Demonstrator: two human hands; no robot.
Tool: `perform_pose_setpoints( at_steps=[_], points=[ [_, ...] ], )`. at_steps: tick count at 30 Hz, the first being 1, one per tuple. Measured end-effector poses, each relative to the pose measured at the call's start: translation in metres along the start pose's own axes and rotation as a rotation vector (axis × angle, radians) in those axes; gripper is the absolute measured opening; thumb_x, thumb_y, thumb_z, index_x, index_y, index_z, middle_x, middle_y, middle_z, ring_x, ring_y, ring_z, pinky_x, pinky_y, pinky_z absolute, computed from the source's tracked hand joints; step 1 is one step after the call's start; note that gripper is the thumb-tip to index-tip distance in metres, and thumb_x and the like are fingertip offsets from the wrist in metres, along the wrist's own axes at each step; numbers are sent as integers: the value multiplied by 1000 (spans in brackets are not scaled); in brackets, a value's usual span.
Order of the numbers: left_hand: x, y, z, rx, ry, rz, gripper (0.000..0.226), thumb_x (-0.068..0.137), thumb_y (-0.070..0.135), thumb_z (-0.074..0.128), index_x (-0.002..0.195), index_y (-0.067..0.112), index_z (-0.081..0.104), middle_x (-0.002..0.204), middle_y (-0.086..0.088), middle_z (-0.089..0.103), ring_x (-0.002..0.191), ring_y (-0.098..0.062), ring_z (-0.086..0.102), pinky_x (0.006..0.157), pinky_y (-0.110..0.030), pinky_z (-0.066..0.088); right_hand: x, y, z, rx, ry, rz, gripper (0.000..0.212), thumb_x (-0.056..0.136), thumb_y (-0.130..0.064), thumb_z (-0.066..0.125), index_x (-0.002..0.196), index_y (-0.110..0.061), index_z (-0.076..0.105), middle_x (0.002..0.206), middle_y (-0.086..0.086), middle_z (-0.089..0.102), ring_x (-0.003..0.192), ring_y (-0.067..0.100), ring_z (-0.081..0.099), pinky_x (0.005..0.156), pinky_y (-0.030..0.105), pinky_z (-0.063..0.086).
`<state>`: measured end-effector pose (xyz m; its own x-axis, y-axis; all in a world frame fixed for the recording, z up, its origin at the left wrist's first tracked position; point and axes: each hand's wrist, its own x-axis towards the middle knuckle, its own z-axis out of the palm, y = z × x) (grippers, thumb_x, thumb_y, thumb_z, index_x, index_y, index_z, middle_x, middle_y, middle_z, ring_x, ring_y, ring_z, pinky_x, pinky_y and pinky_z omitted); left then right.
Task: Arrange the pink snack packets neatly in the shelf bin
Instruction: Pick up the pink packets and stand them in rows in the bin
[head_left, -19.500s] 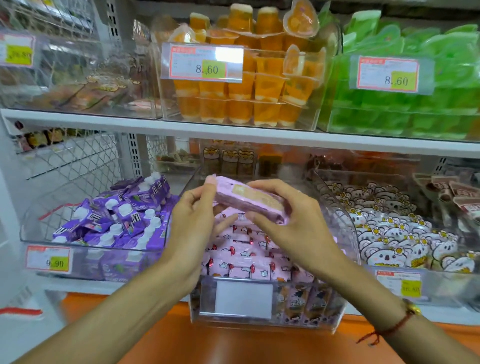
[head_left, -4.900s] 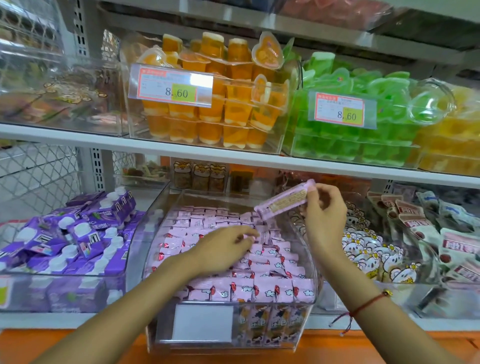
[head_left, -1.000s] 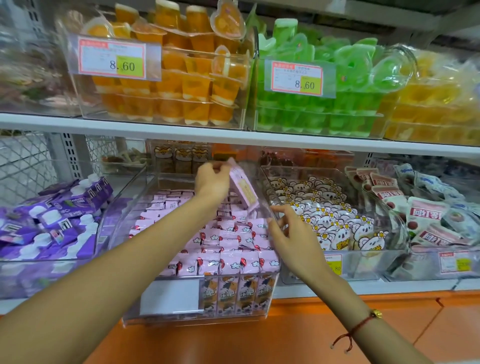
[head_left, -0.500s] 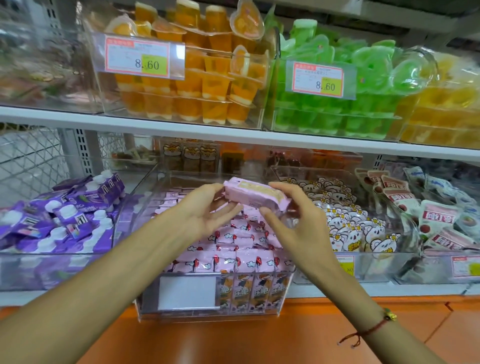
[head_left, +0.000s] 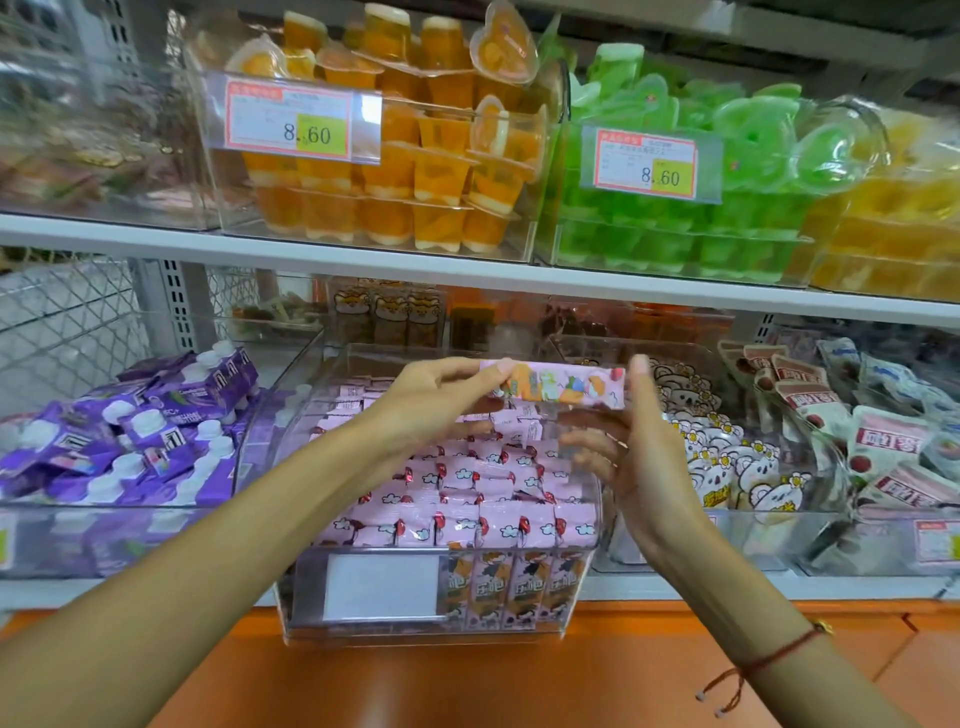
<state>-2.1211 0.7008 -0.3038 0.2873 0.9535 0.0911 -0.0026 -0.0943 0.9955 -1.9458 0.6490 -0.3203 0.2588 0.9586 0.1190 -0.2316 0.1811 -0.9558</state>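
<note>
both hands hold one pink snack packet (head_left: 558, 388) level at frame centre, just above the clear shelf bin (head_left: 582, 582). left hand (head_left: 436, 410) pinches its left end, right hand (head_left: 631, 452) pinches the right end w/ other fingers loosely spread. rows of pink packets (head_left: 467, 499) fill the bin below. looks light, soft, crinkly film, prob slippery; best held by the ends, no squeezing mid.

Clear glossy plastic bin (head_left: 582, 597) holds shiny pink film packets (head_left: 498, 519) above a smooth orange ledge (head_left: 467, 680).
</note>
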Motion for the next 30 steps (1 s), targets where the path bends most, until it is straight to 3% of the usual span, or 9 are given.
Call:
perform_pose_setpoints(
  at_steps=[4,7,9,11,13,15,21,25,30],
  points=[
    [2,-13,7,-53,67,-11,35,84,38,66,111,17,67,98,4,71,89,-5,69,75,-20,56,1,-4,-5,222,-40,-27,48,92,-51,45,112,-10,61,99,-1,69,84,18,71,66,22,56],
    [3,-21,13,38,38,59,30,88,40,62,111,22,65,99,9,70,83,3,68,65,-9,51,5,-3,-6,51,13,-157,28,83,-31,66,102,-11,64,86,1,70,71,10,68,70,20,55],
    [4,-24,11,197,-61,135,28,92,37,56,118,25,60,112,8,66,94,7,64,67,-4,48,10,-2,-7,-87,108,-249,25,84,-22,68,104,-8,64,87,6,69,65,6,66,66,17,54],
    [6,-30,5,441,-186,183,40,95,37,49,133,23,50,133,4,55,115,-4,55,87,-12,47,16,-4,-11,-194,166,-355,20,87,-19,67,103,-8,61,87,7,69,64,7,67,66,19,56],
    [8,-41,-3,802,-231,175,49,97,44,41,143,27,38,141,1,48,121,-14,51,95,-28,43,24,-6,-14,-422,185,-500,11,88,-19,65,95,-23,58,80,5,69,68,10,69,68,23,56],
    [10,-48,-6,1055,-206,183,48,99,47,35,143,29,38,140,1,48,118,-17,49,88,-28,39,33,-8,-15,-695,157,-638,13,88,-19,66,92,-28,57,78,1,68,73,15,67,69,26,54],
    [18,-55,-6,1061,-161,222,38,98,47,35,120,26,57,121,1,58,93,-16,48,67,-27,33,60,-22,-3,-1376,-208,-792,20,89,-21,62,106,-13,62,102,5,62,90,25,61,77,42,49],
    [19,-58,-7,1070,-171,226,37,97,48,35,121,28,56,124,1,57,95,-16,46,72,-30,34,70,-16,11,-1578,-320,-674,22,87,-25,65,108,-20,64,109,3,66,98,22,61,77,28,45],
    [18,-57,-7,1054,-193,217,38,98,48,35,124,28,53,125,1,55,102,-15,46,83,-33,40,80,-1,6,-1715,-464,-290,26,95,-26,51,117,-21,66,127,8,59,119,27,49,100,39,42]
  ],
)
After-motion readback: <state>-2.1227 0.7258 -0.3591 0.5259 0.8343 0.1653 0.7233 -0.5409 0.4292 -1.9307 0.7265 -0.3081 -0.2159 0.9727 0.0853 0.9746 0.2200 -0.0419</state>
